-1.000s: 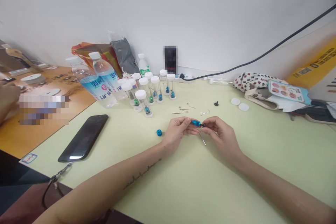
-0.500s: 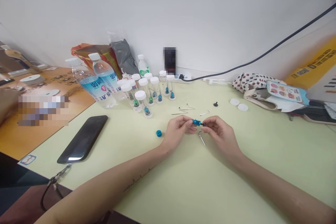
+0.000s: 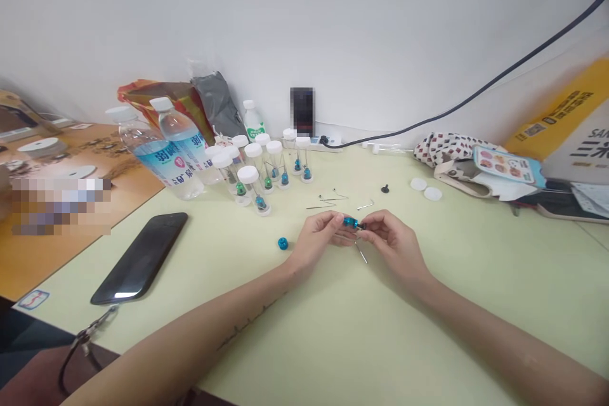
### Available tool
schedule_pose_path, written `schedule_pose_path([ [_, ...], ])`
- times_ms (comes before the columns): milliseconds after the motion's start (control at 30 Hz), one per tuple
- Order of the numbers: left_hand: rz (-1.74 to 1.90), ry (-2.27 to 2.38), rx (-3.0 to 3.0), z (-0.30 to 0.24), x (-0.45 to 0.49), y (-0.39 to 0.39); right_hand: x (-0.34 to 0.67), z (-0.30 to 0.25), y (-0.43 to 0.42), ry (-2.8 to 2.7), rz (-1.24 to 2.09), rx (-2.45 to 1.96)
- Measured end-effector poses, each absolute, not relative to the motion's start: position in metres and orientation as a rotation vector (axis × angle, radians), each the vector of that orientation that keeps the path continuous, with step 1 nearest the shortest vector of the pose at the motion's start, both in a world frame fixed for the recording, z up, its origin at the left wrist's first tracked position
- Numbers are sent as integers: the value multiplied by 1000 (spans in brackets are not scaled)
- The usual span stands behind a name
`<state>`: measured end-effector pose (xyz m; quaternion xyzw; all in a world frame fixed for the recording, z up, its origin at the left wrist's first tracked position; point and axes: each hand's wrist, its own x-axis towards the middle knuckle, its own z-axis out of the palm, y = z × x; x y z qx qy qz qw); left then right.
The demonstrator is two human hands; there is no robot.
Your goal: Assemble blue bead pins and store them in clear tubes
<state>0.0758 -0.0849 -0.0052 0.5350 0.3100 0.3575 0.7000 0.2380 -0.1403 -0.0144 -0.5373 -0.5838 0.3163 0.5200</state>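
Between thumb and fingers, my left hand (image 3: pixel 320 236) grips a small blue metallic cylinder (image 3: pixel 351 222), held level above the table. At its right end, my right hand (image 3: pixel 391 242) pinches a black piece (image 3: pixel 362 226) that meets the cylinder; the exact joint is too small to make out. Just below the hands lies a thin metal rod (image 3: pixel 362 254). A round blue knob-like part (image 3: pixel 283 243) rests left of my left hand. Beyond the hands are a bent metal wire (image 3: pixel 365 205), more thin bent wires (image 3: pixel 328 200) and a black flanged part (image 3: pixel 385 189).
Several white-capped clear tubes (image 3: pixel 248 175) with blue or green parts stand at the back left, beside water bottles (image 3: pixel 183 152). A phone (image 3: pixel 140 257) lies left. Two white discs (image 3: pixel 425 188) and a patterned bag (image 3: pixel 451 149) are at right. A black cable (image 3: pixel 457 104) hangs behind.
The view has shifted slightly, so the scene sits a little further left. Both hands keep their hold on the blue cylinder and black piece, with only slight finger movement.
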Motion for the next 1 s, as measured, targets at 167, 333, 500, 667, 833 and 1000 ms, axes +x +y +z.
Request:
schedule_pose_path([
  [167,767,716,1202,-7,76,-82,238,-15,-140,-1409,771,-1292],
  [333,756,701,1173,-9,75,-79,238,-13,-140,-1381,814,-1282],
  [500,763,688,1134,-12,74,-79,237,-14,-142,-1358,846,-1312],
  [667,801,676,1067,-12,74,-78,238,-15,-141,-1369,813,-1295],
  [833,791,681,1083,-12,74,-79,238,-15,-142,-1462,736,-1296],
  [1000,767,685,1136,-11,74,-80,239,-15,-143,-1490,707,-1326],
])
